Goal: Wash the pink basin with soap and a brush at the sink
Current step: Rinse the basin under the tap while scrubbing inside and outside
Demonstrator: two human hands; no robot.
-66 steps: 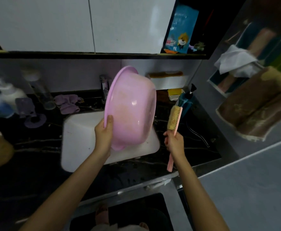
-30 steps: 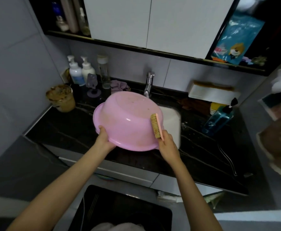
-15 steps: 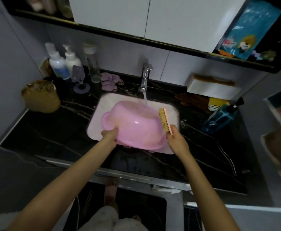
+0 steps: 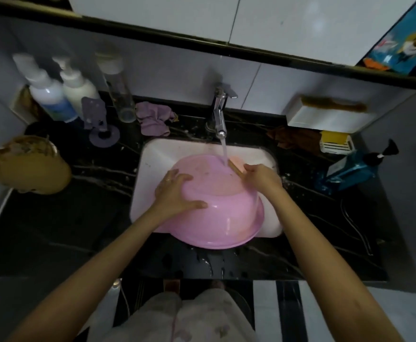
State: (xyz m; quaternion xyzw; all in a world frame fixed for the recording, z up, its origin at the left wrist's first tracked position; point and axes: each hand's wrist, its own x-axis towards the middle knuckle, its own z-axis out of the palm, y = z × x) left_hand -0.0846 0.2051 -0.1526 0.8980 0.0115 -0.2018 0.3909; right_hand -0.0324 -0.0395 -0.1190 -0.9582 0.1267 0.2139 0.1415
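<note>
Round pink plastic basin (image 4: 214, 206): upside down, tilted, lying over white rectangular sink (image 4: 157, 164), near rim overhanging black marbled countertop (image 4: 78, 218).
Chrome tap (image 4: 219, 114): running, stream struck basin's upturned base.
Left hand (image 4: 175, 191): fingers spread flat, pressed on basin's underside, gripping nothing.
Right hand (image 4: 259, 174): closed round pink-backed scrubbing brush (image 4: 235, 165), held against basin's far edge beneath stream.
Blue pump soap bottle (image 4: 352, 166): on countertop, right of sink.

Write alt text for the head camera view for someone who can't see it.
A pink basin lies upside down over a white sink under a running tap; the left hand presses it flat while the right hand holds a brush against it.
</note>
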